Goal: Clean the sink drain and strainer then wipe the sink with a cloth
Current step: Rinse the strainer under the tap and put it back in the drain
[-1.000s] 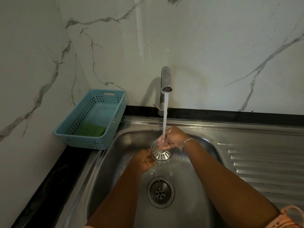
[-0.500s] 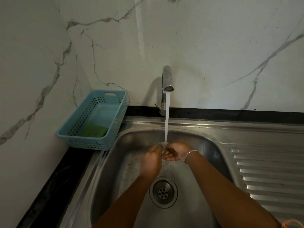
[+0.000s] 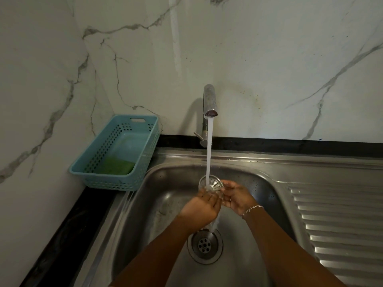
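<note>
Both hands hold the round metal strainer (image 3: 213, 182) above the steel sink (image 3: 165, 204), under the stream of water from the tap (image 3: 209, 104). My left hand (image 3: 202, 208) cups it from below and left. My right hand (image 3: 236, 196), with a bracelet at the wrist, grips its right edge. The strainer is tilted, its slotted face towards me. Below my hands the open drain (image 3: 205, 244) sits in the sink floor, and water runs down into it.
A blue perforated basket (image 3: 116, 156) with a green scouring pad (image 3: 118, 166) stands on the black counter left of the sink. The ribbed draining board (image 3: 335, 224) lies to the right. Marble-patterned walls close in behind and on the left.
The strainer, hidden between my hands half a second ago, now shows tilted up under the stream. My hands have shifted slightly to the right, still together under the water.
</note>
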{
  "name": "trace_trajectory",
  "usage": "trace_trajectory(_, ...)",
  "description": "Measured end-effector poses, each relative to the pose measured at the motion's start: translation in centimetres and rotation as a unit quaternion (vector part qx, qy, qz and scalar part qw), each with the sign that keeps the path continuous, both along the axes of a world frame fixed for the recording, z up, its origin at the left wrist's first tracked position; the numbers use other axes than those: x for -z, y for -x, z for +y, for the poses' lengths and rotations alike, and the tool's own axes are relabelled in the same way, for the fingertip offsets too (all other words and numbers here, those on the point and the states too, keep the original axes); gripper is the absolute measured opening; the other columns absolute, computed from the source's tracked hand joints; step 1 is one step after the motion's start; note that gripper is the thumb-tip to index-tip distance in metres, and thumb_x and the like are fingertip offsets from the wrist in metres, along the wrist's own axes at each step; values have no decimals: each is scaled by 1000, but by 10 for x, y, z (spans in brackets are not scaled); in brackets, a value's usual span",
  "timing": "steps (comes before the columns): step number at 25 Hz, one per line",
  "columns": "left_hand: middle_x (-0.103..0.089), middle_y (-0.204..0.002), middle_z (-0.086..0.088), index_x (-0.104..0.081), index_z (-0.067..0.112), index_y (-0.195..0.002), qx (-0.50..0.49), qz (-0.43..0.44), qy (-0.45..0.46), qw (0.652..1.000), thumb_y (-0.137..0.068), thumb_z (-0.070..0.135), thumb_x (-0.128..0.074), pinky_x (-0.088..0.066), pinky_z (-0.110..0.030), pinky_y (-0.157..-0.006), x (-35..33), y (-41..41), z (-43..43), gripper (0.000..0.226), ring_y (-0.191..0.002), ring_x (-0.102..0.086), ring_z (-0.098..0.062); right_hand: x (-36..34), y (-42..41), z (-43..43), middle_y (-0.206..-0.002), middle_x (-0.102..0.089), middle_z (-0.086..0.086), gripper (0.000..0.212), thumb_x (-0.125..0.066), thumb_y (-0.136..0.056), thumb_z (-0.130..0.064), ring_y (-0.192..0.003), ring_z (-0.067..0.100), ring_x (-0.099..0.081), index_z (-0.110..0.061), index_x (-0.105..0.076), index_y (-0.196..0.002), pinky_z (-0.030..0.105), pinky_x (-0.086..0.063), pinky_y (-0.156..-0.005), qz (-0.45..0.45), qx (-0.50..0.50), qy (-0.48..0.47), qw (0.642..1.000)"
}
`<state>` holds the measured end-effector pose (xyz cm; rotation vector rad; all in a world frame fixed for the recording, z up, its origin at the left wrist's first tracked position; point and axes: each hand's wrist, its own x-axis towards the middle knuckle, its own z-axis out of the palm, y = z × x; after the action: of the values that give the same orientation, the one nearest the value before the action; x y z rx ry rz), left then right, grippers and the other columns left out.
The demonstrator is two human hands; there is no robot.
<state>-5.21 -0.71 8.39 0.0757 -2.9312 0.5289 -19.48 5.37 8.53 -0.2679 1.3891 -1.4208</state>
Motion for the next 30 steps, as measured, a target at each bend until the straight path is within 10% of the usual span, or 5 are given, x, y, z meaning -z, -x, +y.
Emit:
trace_trajectory(4, -66, -115, -10, -53, 16, -125, -171, 15, -327, 929, -91, 4, -46, -52, -33, -87, -17, 10, -1, 37, -99, -64, -25, -8, 1, -2, -80, -63, 13, 14, -46, -93, -3, -69, 20, -64, -3, -59, -87, 27, -59, -53, 2, -33, -71, 997)
trace_trajectory(12, -61, -83, -6, -60, 4, -104, -400, 250, -831, 295, -92, 0, -42, -50, -25, -56, 1, -23, -25, 23, -73, -58, -16, -38, -14, -32, -70, -53, 12, 20, -40, -93, 7, -59, 15, -53, 11, -57, -102, 19, -47, -56, 173, -217, -150, 949)
trace_trajectory(19, -59, -116, -20, -49, 1, -126, -407, 252, -856, 196, -94, 2, -38, -45, -41, -83, 4, -2, -39, 34, -98, -58, -29, -56, -14, -40, -59, -60, 8, 24, -39, -93, 7, -53, 13, -60, 5, -62, -85, 17, -51, -52, 151, -195, -109, 963)
trace_trajectory(25, -52, -133, -22, -47, -1, -128, -389, 261, -873, 139, -95, 0, -34, -43, -42, -86, -11, 18, -33, 35, -120, -51, -34, -37, -1, -24, -114, -64, 17, 43, -70, -77, -2, -106, 30, -62, 3, -58, -118, 36, -53, -88, 439, -167, -104, 877)
trace_trajectory(30, -56, -125, -24, -48, -2, -125, -380, 259, -877, 141, -96, 2, -35, -47, -43, -81, -13, 23, -24, 32, -113, -56, -36, -10, -5, -6, -77, -65, 5, 35, -69, -79, -4, -51, 5, -64, 3, -59, -112, 14, -45, -39, 221, -81, -54, 970)
